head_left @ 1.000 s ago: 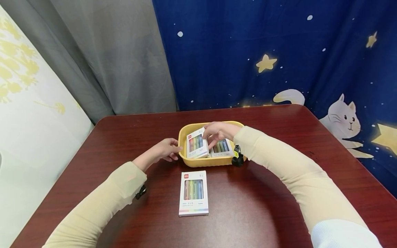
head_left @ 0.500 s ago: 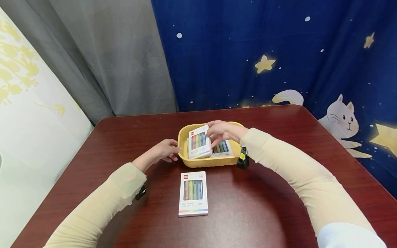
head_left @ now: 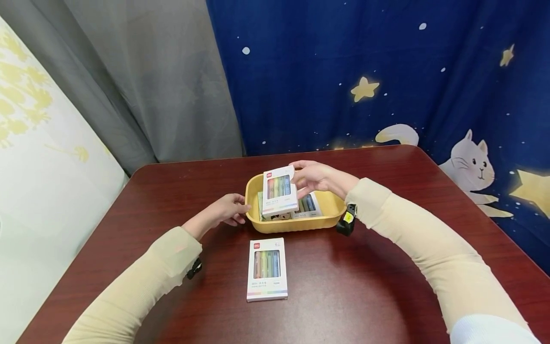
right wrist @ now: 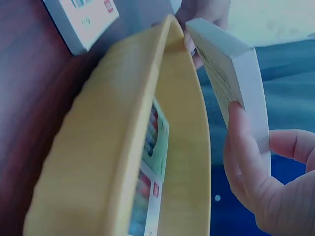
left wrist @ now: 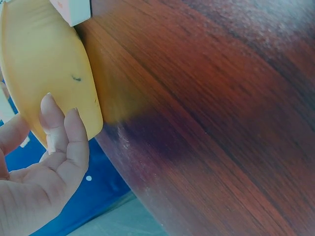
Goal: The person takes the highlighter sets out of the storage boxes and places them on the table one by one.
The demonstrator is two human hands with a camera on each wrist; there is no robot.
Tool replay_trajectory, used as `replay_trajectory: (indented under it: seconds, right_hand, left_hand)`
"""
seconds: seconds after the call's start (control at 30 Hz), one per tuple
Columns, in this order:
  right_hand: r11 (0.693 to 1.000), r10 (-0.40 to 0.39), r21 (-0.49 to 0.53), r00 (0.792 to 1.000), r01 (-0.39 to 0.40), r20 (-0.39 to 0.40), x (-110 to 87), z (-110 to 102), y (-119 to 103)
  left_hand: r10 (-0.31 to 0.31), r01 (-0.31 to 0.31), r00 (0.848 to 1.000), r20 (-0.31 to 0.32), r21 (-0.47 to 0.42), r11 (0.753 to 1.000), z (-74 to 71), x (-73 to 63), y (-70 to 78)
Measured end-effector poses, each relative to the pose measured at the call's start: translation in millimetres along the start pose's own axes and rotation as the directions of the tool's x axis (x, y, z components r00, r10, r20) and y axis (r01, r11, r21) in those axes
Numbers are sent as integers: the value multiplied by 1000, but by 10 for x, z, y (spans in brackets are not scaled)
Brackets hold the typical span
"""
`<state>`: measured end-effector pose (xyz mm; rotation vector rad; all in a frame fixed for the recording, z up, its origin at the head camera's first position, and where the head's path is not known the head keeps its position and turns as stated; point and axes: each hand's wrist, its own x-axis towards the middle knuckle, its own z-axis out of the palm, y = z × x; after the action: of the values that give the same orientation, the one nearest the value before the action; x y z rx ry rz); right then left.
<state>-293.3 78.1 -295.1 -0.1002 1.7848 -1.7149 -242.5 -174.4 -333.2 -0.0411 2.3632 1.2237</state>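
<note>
The held white box [head_left: 280,191] had risen since the earlier frame, and was now above the left part of the yellow basket [head_left: 333,203], its side edge pinched by the right hand [head_left: 315,177]. The left hand [head_left: 229,209] gripped the basket's left rim. Good lifting seemed to need a steady pinch without denting the card, the basket braced, and clearance from the green box [right wrist: 160,152] and rim.

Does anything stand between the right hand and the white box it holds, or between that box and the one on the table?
Nothing visible separates the right hand from the held box: they touch. Between that and the other box stands only the near wall of the yellow basket.
</note>
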Motion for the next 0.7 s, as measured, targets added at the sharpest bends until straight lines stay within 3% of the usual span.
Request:
replay_trajectory:
  seconds: [0.2, 0.5, 0.7]
  right_hand:
    - [998, -61, 13, 998, 61, 9, -163, 16, 59]
    - [996, -74, 51, 997, 72, 35, -340, 30, 175]
    - [994, -95, 70, 991, 89, 96, -498, 13, 251]
  left_hand:
    - [-3, 3, 1000, 5, 3, 1000, 14, -3, 9]
    - [1, -1, 1000, 9, -22, 1000, 17, 14, -23]
    - [3, -3, 1000, -1, -18, 1000, 10, 23, -26]
